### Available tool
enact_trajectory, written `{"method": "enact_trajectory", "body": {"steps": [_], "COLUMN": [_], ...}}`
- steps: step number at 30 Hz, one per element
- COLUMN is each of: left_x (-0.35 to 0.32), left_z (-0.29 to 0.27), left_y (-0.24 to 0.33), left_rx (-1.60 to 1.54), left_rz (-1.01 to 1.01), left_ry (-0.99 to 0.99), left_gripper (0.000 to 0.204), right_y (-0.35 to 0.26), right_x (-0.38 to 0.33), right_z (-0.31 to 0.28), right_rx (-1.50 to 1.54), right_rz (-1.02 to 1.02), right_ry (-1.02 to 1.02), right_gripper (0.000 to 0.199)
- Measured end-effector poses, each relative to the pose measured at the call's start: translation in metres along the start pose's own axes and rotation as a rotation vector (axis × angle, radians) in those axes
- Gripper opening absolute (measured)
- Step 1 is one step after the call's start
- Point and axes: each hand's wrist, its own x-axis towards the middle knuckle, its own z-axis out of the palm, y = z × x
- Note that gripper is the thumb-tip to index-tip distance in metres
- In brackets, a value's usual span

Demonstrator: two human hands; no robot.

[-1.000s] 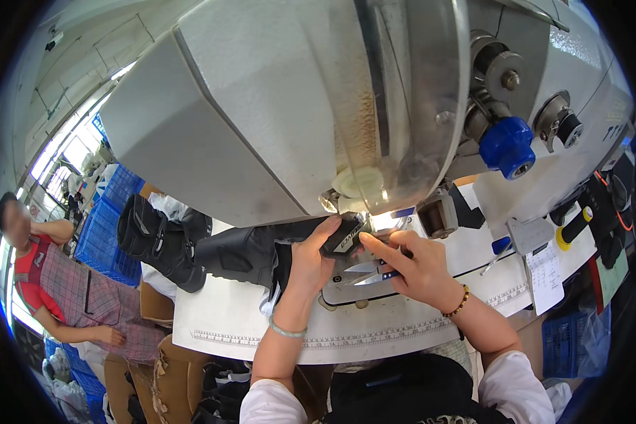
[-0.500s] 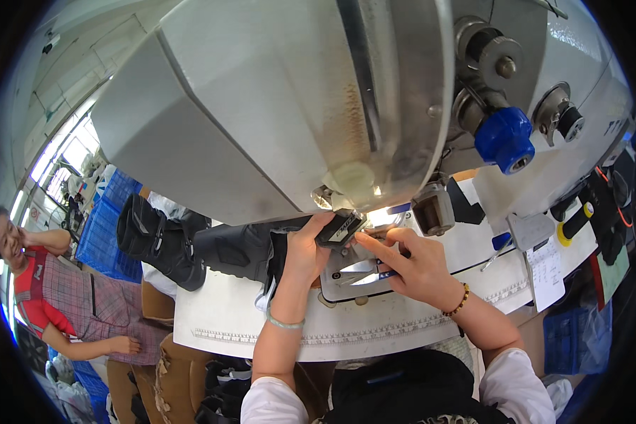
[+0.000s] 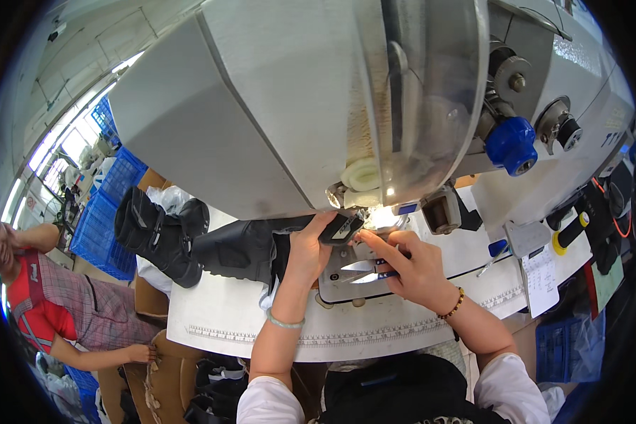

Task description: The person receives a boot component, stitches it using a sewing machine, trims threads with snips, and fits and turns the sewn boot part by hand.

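Note:
My left hand (image 3: 306, 249) pinches a black piece with a pale label (image 3: 343, 229) under the sewing machine's head (image 3: 283, 120). Its far side is hidden by the machine. From the right, the index fingertip of my right hand (image 3: 422, 270) reaches the edge of this piece. A pair of small thread snips (image 3: 367, 271) is tucked in the same hand, blades spread and pointing left over the metal plate (image 3: 343, 291). A black boot upper (image 3: 234, 249) lies left of my left hand; whether it joins the labelled piece, I cannot tell.
A finished-looking black boot (image 3: 159, 239) stands at the table's left end. Along the front edge of the white table (image 3: 226, 321) runs a ruler strip. Right of the machine are a paper sheet (image 3: 540, 279) and a thread spool (image 3: 571, 233). Another person (image 3: 95, 300) is at the left, beside blue crates (image 3: 106, 237).
The view has shifted slightly, so the machine head appears farther right. My hands keep nearly the same hold, and the labelled piece has tilted a little. The other person appears lower and farther left.

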Motion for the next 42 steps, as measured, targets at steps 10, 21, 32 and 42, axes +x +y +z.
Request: {"method": "enact_trajectory", "body": {"steps": [10, 21, 32, 42], "left_x": [-0.015, -0.015, -0.02, -0.057], "left_z": [0.01, 0.015, 0.012, 0.036], "left_y": [-0.011, -0.01, -0.017, -0.046], "left_rx": [0.043, 0.06, 0.019, -0.301], "left_rz": [0.029, 0.074, 0.048, 0.067], "left_ry": [0.209, 0.105, 0.163, 0.148], "left_gripper": [0.025, 0.028, 0.037, 0.037], "right_y": [0.003, -0.008, 0.023, -0.025], "right_x": [-0.003, -0.006, -0.103, -0.022], "right_z": [0.002, -0.015, -0.08, -0.027], "right_rx": [0.164, 0.121, -0.197, 0.668], "right_rz": [0.053, 0.087, 0.652, 0.548], "right_ry": [-0.084, -0.074, -0.443, -0.16], "right_gripper": [0.067, 0.056, 0.031, 0.023]}}
